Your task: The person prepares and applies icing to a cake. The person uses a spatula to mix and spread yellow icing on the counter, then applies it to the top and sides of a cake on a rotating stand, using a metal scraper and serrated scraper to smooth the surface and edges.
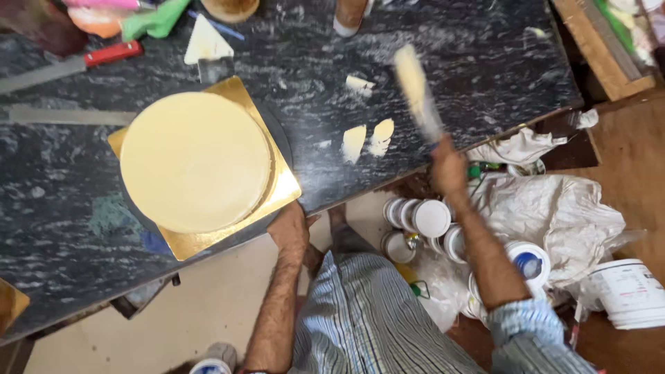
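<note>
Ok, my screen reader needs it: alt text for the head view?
Right hand raises a cream-smeared metal palette knife over a black marble counter; left hand rests by the square gold board under a round cream-coated cake.

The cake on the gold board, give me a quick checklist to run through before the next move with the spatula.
1. Cake sits flat on the gold board: ok.
2. Left hand steadies the board at its near corner: ok.
3. Right hand holds the spatula: ok, though the blade is motion-blurred.
4. Spatula is clear of the cake: ok, it is raised over the counter well to the cake's right.
5. Cream is loaded on the blade: cannot tell, blurred.
6. Counter beside the cake is clean: not ok, cream smears and flour dust lie there.
</note>
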